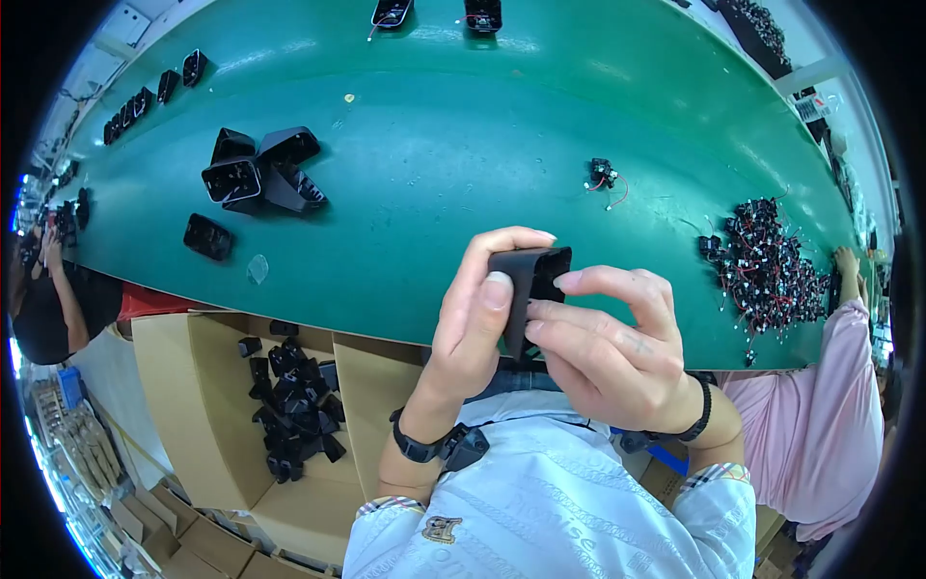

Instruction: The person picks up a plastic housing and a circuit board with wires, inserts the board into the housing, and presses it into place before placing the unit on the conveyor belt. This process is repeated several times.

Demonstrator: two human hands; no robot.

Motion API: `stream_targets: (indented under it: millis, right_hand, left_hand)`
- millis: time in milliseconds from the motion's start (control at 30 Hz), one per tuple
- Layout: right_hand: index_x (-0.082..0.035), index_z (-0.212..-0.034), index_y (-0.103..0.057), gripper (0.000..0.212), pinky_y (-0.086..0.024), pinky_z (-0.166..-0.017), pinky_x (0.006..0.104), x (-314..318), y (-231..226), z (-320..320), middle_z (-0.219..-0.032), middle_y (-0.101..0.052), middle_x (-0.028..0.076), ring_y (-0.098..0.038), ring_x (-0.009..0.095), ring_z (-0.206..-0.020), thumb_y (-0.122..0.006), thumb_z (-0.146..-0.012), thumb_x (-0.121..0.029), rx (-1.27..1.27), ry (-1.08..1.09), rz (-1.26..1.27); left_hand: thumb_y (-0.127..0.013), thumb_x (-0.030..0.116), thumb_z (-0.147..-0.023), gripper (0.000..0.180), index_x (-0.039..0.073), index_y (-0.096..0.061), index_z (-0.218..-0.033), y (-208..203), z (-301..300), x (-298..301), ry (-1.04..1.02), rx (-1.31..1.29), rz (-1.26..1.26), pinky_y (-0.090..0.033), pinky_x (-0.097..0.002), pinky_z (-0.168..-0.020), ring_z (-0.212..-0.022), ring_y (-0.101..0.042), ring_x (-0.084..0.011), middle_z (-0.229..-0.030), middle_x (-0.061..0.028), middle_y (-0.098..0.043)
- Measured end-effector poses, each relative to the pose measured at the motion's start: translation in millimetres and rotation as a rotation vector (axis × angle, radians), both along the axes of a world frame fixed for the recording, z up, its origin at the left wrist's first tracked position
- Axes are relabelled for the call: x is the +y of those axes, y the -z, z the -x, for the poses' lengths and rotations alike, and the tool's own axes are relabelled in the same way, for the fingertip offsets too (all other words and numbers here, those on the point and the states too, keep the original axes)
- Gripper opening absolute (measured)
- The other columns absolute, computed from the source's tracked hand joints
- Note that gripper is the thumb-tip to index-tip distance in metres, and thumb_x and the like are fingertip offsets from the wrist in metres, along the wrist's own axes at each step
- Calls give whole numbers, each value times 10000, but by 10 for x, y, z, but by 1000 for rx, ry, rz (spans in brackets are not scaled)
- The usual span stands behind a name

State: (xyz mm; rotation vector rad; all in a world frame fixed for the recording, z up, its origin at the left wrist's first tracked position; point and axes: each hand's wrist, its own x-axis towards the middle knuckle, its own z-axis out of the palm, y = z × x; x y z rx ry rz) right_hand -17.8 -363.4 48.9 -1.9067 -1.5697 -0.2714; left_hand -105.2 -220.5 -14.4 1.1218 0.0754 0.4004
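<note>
Head view, and straight to the action: one black casing is held up over the near edge of the table, its open mouth turned to the right. Left grip is wrapped firmly around it, thumb pressed to the wall, while the right grip is half curled, fingertips right at the mouth (whether they pinch anything in there, I cannot tell). To do this well, I'd say, brace with the left, work those right fingertips gently and square to the opening, and tip the mouth toward the eyes, because the fingers hide much of the inside. Around that casing now! Off to its left, a cluster of black casings, a lone casing and a clear plastic piece; to its lower left, a cardboard box holding jumbled black parts. Beyond it to the right, one small wired component; farther right, a heap of wired components, leads spraying out, a likely snag. Far right of the casing, a co-worker's pink sleeve probably tightens that side.
</note>
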Motion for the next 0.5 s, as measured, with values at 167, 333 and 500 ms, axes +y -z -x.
stream_targets:
  millis: [167, 333, 500]
  right_hand:
    - [-29, -1131, -667, 509, -504, -944, 436, -144, -3, 1, -1026, -758, 85, -596, 345, -1205, -859, -665, -95, 325, 85, 62]
    - [34, -1223, -628, 508, -531, -955, 374, -242, 163, -245, -1068, -739, 172, -619, 291, -1205, -811, -758, -59, 539, 25, -12]
    - [27, -1214, -602, 449, -416, -1078, 432, -294, 305, -312, -1033, -745, 111, -516, 308, -1336, -788, -819, -79, 1122, -42, -139]
  left_hand:
    - [-584, 260, -1034, 353, -2, -525, -1262, -35, -61, -51, 18, 159, 274, -521, -216, -671, -824, -634, -72, -1023, -81, -664]
    - [-649, 275, -1000, 295, 19, -523, -1077, -60, -192, -118, 0, 218, 309, -486, -215, -488, -641, -635, -69, -794, -56, -675]
    - [-649, 340, -993, 363, 32, -464, -934, -137, -232, -112, -90, 284, 83, -477, -221, -445, -585, -656, -100, -716, -84, -667]
